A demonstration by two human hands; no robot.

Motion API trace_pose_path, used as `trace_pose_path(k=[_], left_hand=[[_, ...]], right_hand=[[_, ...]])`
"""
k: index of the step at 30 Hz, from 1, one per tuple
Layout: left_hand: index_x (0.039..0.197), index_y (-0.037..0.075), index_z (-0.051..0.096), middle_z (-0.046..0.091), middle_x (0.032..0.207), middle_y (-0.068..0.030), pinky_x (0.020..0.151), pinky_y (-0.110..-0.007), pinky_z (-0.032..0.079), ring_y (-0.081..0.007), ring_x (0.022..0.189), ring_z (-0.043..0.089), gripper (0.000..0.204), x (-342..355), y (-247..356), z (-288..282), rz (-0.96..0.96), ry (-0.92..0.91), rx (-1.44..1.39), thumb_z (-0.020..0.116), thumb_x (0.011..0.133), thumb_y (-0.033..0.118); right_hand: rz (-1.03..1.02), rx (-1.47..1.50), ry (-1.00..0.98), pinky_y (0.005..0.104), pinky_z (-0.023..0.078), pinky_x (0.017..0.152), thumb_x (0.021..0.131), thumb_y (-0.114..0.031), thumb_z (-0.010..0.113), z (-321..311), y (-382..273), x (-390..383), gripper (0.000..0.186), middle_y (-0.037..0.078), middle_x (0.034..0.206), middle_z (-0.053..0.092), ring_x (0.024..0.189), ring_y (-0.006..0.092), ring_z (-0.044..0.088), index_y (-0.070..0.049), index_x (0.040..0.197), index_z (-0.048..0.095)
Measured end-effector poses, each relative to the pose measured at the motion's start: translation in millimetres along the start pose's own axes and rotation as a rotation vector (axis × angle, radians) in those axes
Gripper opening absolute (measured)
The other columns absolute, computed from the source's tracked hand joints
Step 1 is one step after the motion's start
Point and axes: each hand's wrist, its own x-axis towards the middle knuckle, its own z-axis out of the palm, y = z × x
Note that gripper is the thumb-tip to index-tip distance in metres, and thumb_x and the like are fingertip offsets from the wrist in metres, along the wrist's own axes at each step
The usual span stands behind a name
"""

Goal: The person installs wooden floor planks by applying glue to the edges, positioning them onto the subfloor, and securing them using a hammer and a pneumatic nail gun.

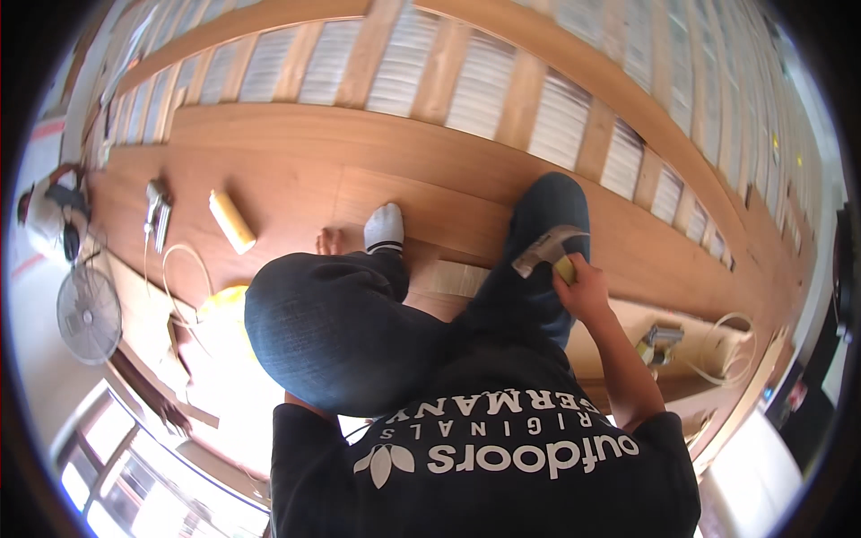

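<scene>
Head view. Right hand [585,287] wrapped round the handle of a claw hammer [545,252] by the right knee [550,202]; hammer head just ahead and left of the fist, its long axis slanting near-left to far-right. Left hand [329,241] mostly behind the left knee [300,309], fingers at the wooden panel [269,148]; wide or narrow, cannot tell. Left hand is nearer the yellow bottle [231,221], farther left.

The hammer head [543,251] is smooth metal, the boards [278,166] satiny wood, and the jeans [336,314] matt cloth.
</scene>
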Motion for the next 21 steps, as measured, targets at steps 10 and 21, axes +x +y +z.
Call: trace_pose_path(k=[10, 21], left_hand=[[0.142, 0.005, 0.054, 0.051, 0.148, -0.0214, 0.114, -0.053, 0.036, -0.0421, 0.134, 0.049, 0.053, 21, -51, 10, 0.074, 0.222, -0.048, 0.065, 0.096, 0.028], [0.138, 0.016, 0.061, 0.049, 0.151, -0.0118, 0.118, -0.05, 0.032, -0.0327, 0.141, 0.045, 0.049, 207, -166, -181, -0.312, 0.589, -0.059, 0.065, 0.093, 0.034]], right_hand=[[0.005, -0.099, -0.256, 0.0537, 0.054, 0.073, 0.095, -0.038, 0.07, -26, -60, 50, 0.038, 0.026, 0.088, 0.071, 0.087, 0.0505, 0.067, -0.007, 0.115, 0.061], [-0.312, -0.2, -0.361, 0.056, 0.053, 0.081, 0.094, -0.038, 0.071, 91, -236, 328, 0.044, 0.031, 0.097, 0.07, 0.097, 0.052, 0.065, -0.001, 0.115, 0.057]])
